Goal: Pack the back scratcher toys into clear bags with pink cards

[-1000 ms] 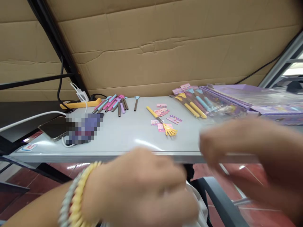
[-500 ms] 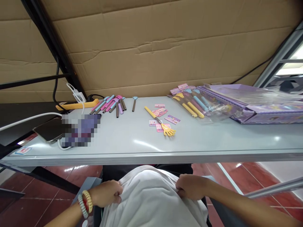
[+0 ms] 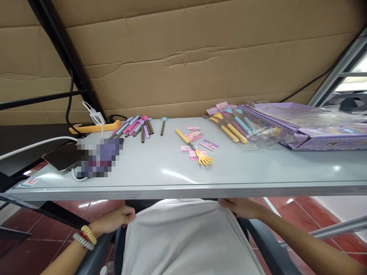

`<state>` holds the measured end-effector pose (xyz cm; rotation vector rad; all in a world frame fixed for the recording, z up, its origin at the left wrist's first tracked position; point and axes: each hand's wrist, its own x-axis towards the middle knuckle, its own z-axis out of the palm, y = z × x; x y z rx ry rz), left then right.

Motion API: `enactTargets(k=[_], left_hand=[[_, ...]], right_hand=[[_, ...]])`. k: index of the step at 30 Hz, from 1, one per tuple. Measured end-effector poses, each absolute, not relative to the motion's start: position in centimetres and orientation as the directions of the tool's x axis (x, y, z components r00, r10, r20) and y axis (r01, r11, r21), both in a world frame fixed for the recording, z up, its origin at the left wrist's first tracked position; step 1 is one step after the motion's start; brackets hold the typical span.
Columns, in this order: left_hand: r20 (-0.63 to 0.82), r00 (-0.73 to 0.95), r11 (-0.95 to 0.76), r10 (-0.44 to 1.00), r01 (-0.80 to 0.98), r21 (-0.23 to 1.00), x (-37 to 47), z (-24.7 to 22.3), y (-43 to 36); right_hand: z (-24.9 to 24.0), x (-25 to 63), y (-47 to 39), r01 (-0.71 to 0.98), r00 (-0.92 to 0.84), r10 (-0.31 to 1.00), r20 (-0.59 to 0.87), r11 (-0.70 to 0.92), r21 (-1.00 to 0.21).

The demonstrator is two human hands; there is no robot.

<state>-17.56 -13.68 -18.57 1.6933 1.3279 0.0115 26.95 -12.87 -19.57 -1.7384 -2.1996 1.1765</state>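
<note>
Below the table's front edge, my left hand (image 3: 124, 216) is closed on one side of a white shirt (image 3: 183, 236), with coil bands round the wrist. My right hand (image 3: 239, 207) pinches the shirt's other side, so the cloth is stretched flat between them. On the table lies a yellow hand-shaped back scratcher (image 3: 185, 140), its head toward me, partly over small pink and purple cards (image 3: 194, 135). Several more back scratchers (image 3: 137, 126) in pink, blue and purple are heaped at the back left, with a single blue-headed one (image 3: 163, 126) beside them.
At the right are back scratchers in clear plastic bags (image 3: 235, 128) and a purple box (image 3: 309, 137) with plastic film. A phone (image 3: 61, 158), a pixelated item (image 3: 100, 157), a white cable (image 3: 37, 144) and a yellow power strip (image 3: 110, 125) occupy the left. Cardboard (image 3: 186, 68) stands behind.
Both hands have moved forward and apart, toward the table edge. The shirt, bunched before, is now pulled taut and flat. Things on the table have stayed put.
</note>
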Motion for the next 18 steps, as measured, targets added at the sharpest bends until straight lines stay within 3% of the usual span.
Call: enactTargets(k=[3, 6, 10, 14, 18], left_hand=[[-0.601, 0.302, 0.040, 0.740, 0.872, 0.488, -17.5, -18.7, -14.0], [-0.543, 0.273, -0.048, 0.794, 0.919, 0.392, -16.8, -17.8, -14.2], [-0.512, 0.354, -0.160, 0.783, 0.909, 0.384, -15.0, -17.4, -14.5], [-0.561, 0.380, -0.184, 0.736, 0.909, 0.374, -13.5, -18.7, -15.0], [-0.511, 0.494, -0.210, 0.704, 0.831, 0.515, -13.5, -19.8, -15.0]], right_hand=[[-20.6, 26.7, -13.3, 0.826, -0.472, 0.801, -0.369, 0.256, -0.502], [-20.3, 26.3, -14.1, 0.835, -0.454, 0.825, -0.336, 0.263, -0.483], [-19.6, 25.5, -14.8, 0.844, -0.403, 0.822, -0.404, 0.162, -0.512], [-19.7, 24.8, -14.8, 0.837, -0.460, 0.780, -0.424, 0.220, -0.501], [-19.2, 24.6, -14.7, 0.690, -0.490, 0.816, -0.307, 0.147, -0.709]])
